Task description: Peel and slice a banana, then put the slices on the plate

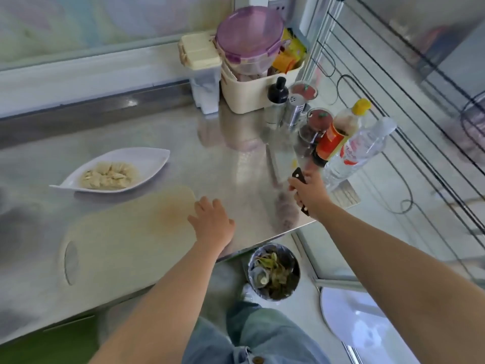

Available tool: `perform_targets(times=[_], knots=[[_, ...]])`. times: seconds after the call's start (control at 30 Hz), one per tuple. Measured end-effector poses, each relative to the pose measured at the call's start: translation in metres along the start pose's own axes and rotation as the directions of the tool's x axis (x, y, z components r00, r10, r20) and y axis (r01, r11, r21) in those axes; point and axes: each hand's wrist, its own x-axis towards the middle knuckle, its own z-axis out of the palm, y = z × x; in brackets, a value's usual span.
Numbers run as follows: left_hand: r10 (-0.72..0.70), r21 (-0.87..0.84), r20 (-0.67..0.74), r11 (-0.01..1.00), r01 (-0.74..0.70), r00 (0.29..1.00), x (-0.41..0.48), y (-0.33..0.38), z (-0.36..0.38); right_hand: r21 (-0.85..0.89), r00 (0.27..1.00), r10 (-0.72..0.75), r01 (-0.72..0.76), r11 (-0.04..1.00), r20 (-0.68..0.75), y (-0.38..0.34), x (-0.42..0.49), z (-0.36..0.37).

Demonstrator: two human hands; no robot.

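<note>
Steel counter [231,164], pale cutting board [126,232] laid on it, white plate [147,158] set just beyond the board, banana slices [109,177] heaped in the plate, left hand [212,224] spread flat on the board's end, right hand [309,190] wrapped round the handle of a knife [298,176]

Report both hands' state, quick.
Left hand: open, fingers resting flat on the cutting board.
Right hand: closed, gripping the knife by its handle.

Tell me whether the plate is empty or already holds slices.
Not empty: the white plate holds a pale heap of banana slices in its middle.
</note>
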Motion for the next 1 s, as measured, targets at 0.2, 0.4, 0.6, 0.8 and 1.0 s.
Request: perform_targets(times=[0.2, 0.4, 0.6, 0.8, 1.0], knots=[[-0.205, -0.063, 0.077, 0.976, 0.21, 0.976, 0.02, 0.014, 0.007, -0.084, 0.999, -0.031, 0.028, 0.996, -0.033, 0.007, 0.025, -0.014], [-0.279, -0.007, 0.074, 0.96, 0.28, 0.957, 0.03, 0.026, 0.011, -0.301, 0.987, -0.065, 0.017, 0.953, -0.148, 0.013, 0.044, -0.015], [-0.311, 0.02, 0.081, 0.95, 0.31, 0.947, 0.033, 0.031, 0.011, -0.557, 0.979, -0.168, 0.075, 0.827, -0.118, 0.016, 0.052, -0.019], [-0.306, 0.029, 0.094, 0.952, 0.304, 0.947, 0.033, 0.027, 0.008, -0.747, 0.967, -0.244, 0.105, 0.657, -0.078, 0.016, 0.049, -0.011], [-0.226, 0.007, 0.064, 0.974, 0.226, 0.972, 0.026, 0.02, 0.0, -0.805, 0.939, -0.336, 0.142, 0.576, -0.075, 0.005, 0.042, 0.007]])
